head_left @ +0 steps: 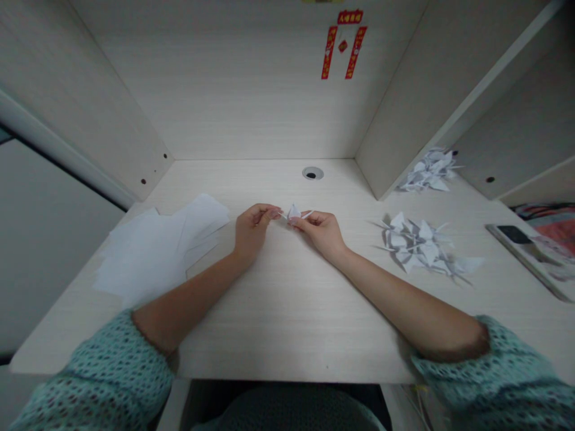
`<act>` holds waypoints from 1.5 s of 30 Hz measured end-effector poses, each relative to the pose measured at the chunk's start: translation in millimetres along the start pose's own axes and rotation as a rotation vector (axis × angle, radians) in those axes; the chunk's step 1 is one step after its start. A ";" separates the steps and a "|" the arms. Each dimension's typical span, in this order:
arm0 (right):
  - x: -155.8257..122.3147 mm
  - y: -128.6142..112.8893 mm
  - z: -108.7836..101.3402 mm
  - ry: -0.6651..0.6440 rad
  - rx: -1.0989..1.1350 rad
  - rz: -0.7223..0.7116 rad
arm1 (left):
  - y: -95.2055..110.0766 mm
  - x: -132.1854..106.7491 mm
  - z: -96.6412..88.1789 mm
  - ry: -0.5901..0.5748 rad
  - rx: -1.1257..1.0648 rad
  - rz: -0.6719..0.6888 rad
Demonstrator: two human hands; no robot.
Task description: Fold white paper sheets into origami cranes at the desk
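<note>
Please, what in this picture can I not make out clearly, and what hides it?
Head view:
- Small paper crane: folds partly hidden by the left hand and right hand, and too small.
- Pile of paper cranes: they overlap, so the count is hidden.
- Red wall strips: writing too small.
- Red patterned item: cut off by the right edge.

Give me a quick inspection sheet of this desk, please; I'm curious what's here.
surface: pale wood-grain desk
job's things: small white paper crane; heap of paper cranes; second heap of paper cranes; loose white paper sheets
fingers: left hand and right hand both pinch the crane
clutter: phone on a pale slab
cables: nothing seen
surroundings: red paper hangings on the back panel; round desk grommet
</note>
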State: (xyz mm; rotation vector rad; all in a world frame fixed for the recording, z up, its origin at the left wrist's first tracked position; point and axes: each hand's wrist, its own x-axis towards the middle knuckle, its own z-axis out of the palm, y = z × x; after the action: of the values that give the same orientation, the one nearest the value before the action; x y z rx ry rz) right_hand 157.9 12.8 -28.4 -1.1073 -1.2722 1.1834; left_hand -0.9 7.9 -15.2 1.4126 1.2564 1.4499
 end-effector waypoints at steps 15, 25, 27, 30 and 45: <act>2.2 7.4 -3.1 -0.025 -0.046 -0.008 | -2.3 -2.0 1.2 -0.090 0.051 -0.011; 3.4 8.4 -1.4 0.015 -0.047 -0.015 | 0.5 -4.1 3.3 -0.059 0.024 -0.023; 3.5 7.6 -0.8 0.022 -0.023 -0.013 | 0.5 -4.2 3.7 -0.056 0.001 -0.026; 3.5 6.8 0.1 0.025 0.015 -0.021 | 0.9 -4.6 4.0 -0.061 -0.027 -0.037; 0.8 4.2 1.7 0.068 -0.012 -0.056 | 5.3 -5.7 4.9 -0.042 -0.042 -0.085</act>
State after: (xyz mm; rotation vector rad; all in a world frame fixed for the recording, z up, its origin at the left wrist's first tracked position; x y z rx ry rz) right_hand 156.2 13.9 -32.6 -1.1046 -1.2511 1.0891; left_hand 5.3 1.9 -11.9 1.3395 1.2371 1.3750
